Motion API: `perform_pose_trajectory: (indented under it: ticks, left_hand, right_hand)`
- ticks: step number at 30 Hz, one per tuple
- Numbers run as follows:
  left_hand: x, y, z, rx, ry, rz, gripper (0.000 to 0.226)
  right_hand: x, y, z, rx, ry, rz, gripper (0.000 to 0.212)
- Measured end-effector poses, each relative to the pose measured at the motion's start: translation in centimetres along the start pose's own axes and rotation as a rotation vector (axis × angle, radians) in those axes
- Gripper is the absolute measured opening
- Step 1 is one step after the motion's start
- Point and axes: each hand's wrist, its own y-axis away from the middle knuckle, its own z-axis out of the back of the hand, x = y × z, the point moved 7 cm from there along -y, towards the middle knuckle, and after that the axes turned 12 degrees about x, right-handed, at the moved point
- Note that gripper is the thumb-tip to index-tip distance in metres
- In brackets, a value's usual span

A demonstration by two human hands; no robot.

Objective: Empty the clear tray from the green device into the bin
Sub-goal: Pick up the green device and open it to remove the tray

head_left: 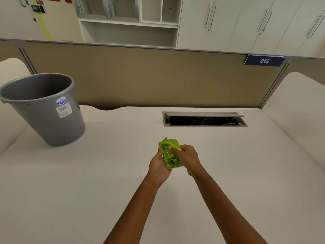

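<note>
A small lime-green device [170, 152], shaped like a hole punch, is held tilted above the middle of the desk. My left hand [159, 165] cups it from below and the left. My right hand [189, 156] grips its right side, with a finger across the top. The clear tray cannot be made out; a pale edge shows along the device's lower end. A grey plastic bin [44, 110] with a blue-and-white sticker stands on the desk at the far left, well away from both hands.
The cream desk [88, 182] stretches around the hands. An open cable hatch [204, 119] lies behind the device to the right. A tan partition [158, 76] with a blue "015" sign [264, 60] closes the back; white cabinets stand beyond.
</note>
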Motion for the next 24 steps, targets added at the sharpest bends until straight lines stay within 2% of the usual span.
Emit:
perform_pose_trajectory:
  ticks: [3, 7, 19, 24]
  left_hand:
    - [1.04, 0.36, -0.15, -0.036, 0.054, -0.05, 0.04]
    - [1.31, 0.65, -0.04, -0.073, 0.099, -0.097, 0.041]
    - [1.03, 0.99, 0.1, -0.048, 0.213, -0.135, 0.044]
    - [0.9, 1.06, -0.15, -0.014, 0.158, -0.106, 0.043]
  right_hand:
    - [0.0, -0.2, -0.02, -0.065, 0.04, 0.012, 0.04]
    - [-0.12, -0.35, -0.21, -0.078, 0.114, 0.005, 0.044]
    - [0.38, -0.25, 0.26, -0.068, 0.037, -0.024, 0.042]
    - [0.24, -0.08, 0.09, -0.065, 0.09, -0.019, 0.042]
